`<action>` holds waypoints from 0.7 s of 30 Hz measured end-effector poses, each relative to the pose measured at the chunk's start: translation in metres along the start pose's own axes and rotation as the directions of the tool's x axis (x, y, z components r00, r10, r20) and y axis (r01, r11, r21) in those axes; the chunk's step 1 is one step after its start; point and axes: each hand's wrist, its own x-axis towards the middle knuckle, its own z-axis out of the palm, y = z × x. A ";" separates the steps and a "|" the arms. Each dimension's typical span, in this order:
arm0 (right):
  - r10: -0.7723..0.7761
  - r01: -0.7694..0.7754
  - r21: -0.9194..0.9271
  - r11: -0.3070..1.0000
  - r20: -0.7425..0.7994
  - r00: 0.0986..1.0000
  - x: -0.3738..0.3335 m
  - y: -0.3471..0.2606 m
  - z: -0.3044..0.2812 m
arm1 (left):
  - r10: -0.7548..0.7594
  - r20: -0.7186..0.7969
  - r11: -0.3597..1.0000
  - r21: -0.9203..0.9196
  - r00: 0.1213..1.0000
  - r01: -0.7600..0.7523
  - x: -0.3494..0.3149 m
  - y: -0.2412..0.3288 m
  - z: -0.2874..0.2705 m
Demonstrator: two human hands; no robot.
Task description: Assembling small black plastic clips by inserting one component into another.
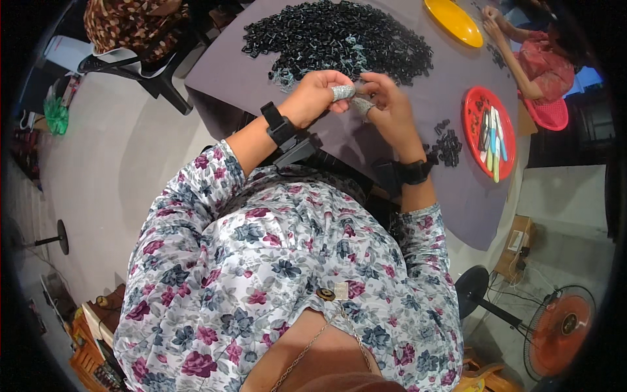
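Note:
My left hand (316,98) and my right hand (390,112) meet over the near edge of the table, fingertips close together. Both are closed in a pinch, their thumbs wrapped in silvery-grey tape. Whatever sits between the fingertips is too small to make out. Just beyond them spreads a large heap of small black plastic-looking pieces (333,39), with pale blue-grey bits (353,62) mixed in along its near side. A smaller cluster of black pieces (447,147) lies to the right of my right wrist.
On the grey-purple tablecloth (483,215), a red plate (471,134) at right holds several knives (494,140) and black bits. A yellow plate (454,21) stands at the far right, near another person (545,62). A black chair (173,91) stands left; a fan (562,330) sits lower right.

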 end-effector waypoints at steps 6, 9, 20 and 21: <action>0.131 -0.139 0.090 0.986 0.091 0.987 0.001 0.016 -0.004 | 0.014 -0.004 0.998 0.066 1.000 -0.014 -0.002 0.005 0.001; 0.174 -0.175 0.050 0.983 0.025 0.984 0.001 0.002 0.000 | 0.029 -0.004 0.996 0.079 1.000 -0.029 -0.005 0.010 0.006; -0.019 0.014 -0.087 0.996 -0.058 0.998 0.010 -0.010 -0.004 | 0.102 0.046 0.984 0.141 0.994 -0.108 -0.005 0.023 0.008; 0.007 -0.012 -0.092 0.996 -0.051 0.999 0.010 -0.012 -0.004 | 0.129 0.066 0.977 0.162 0.989 -0.138 -0.005 0.026 0.008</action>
